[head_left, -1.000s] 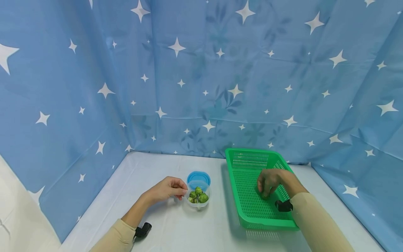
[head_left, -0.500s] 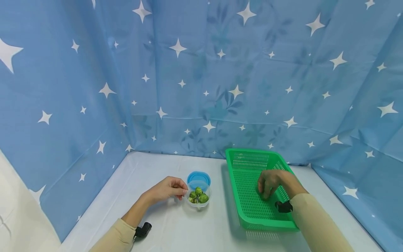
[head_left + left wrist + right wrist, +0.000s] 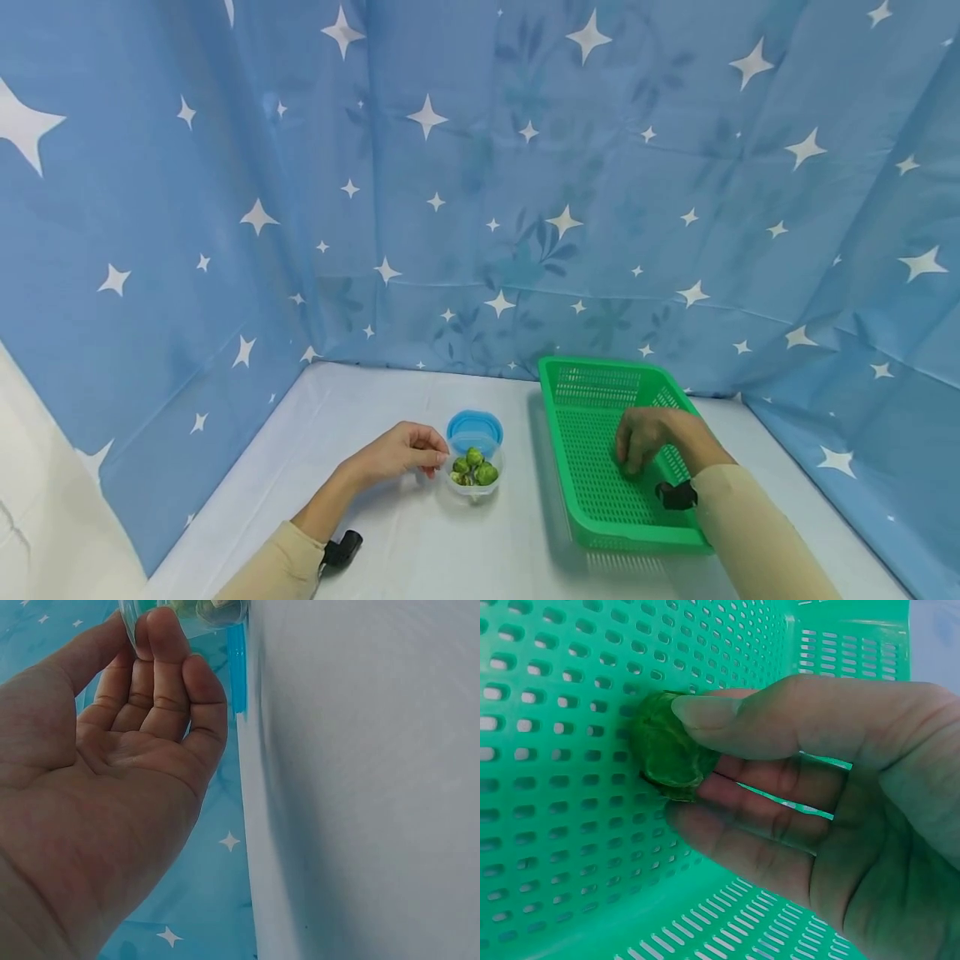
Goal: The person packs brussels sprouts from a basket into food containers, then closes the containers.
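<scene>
My left hand (image 3: 401, 452) pinches the rim of a small clear plastic container (image 3: 476, 490) at the table's middle; the left wrist view shows the thumb and fingertips at its wall. Several Brussels sprouts (image 3: 486, 474) lie in the container. My right hand (image 3: 651, 435) reaches down into a green basket (image 3: 637, 533) on the right. Between thumb and fingers it holds a Brussels sprout (image 3: 667, 750) against the basket's perforated floor, as the right wrist view shows. In the head view that sprout is hidden by the hand.
Just behind the container lies a blue lid (image 3: 474, 423). Both stand on a white-covered table (image 3: 420, 542). A blue curtain with white stars (image 3: 480, 183) rises behind and along both sides. The basket's raised walls surround the right hand.
The head view has shifted very slightly. Both hands, the container and the basket hold their places.
</scene>
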Action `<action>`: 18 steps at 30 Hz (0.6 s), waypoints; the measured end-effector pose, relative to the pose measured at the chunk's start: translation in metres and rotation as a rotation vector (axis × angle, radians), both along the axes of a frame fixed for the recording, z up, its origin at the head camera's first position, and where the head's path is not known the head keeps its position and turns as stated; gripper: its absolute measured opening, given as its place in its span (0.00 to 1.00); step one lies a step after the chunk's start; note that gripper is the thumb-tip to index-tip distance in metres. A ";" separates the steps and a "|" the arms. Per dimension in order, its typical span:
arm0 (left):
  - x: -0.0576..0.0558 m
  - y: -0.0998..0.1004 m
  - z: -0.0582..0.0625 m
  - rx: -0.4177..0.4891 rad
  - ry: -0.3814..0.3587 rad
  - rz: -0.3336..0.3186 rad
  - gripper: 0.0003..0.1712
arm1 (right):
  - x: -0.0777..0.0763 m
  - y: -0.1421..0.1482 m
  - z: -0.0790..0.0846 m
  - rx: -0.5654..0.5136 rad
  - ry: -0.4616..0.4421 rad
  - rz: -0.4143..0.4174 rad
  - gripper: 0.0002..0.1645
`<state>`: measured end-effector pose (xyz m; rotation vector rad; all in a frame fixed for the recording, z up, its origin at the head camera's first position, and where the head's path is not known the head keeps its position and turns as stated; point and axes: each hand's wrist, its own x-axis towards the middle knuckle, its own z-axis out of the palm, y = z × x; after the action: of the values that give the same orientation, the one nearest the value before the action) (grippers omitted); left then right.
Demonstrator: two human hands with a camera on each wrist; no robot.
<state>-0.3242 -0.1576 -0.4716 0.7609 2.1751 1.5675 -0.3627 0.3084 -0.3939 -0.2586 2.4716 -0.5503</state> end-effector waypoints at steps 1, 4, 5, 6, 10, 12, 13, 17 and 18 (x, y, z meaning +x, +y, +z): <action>0.000 0.000 -0.001 -0.001 0.004 0.003 0.18 | 0.001 0.000 0.000 -0.010 -0.002 -0.001 0.11; 0.001 0.001 -0.002 0.003 0.012 0.007 0.18 | 0.001 0.002 -0.002 -0.042 0.007 -0.004 0.10; 0.002 0.001 -0.002 0.006 0.012 0.007 0.18 | 0.002 0.002 -0.002 -0.056 0.024 0.007 0.10; 0.002 0.001 -0.002 0.009 0.010 0.004 0.17 | 0.001 0.002 -0.002 -0.072 0.041 0.022 0.11; 0.003 0.002 -0.001 0.006 0.012 0.008 0.17 | -0.003 0.005 -0.001 -0.149 0.140 0.104 0.14; 0.003 0.003 0.001 0.004 0.013 0.012 0.16 | -0.008 0.006 -0.001 -0.186 0.192 0.143 0.15; 0.004 0.003 0.001 0.001 0.015 0.016 0.16 | -0.010 0.006 0.000 -0.201 0.218 0.162 0.16; 0.004 0.003 0.000 0.002 0.014 0.018 0.16 | -0.015 0.005 -0.001 -0.267 0.294 0.188 0.16; 0.004 0.003 0.000 0.003 0.014 0.017 0.16 | -0.016 0.005 -0.001 -0.277 0.310 0.184 0.16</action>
<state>-0.3201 -0.1549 -0.4716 0.7581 2.1952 1.5791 -0.3785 0.3129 -0.3947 -0.7230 2.6223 -0.8249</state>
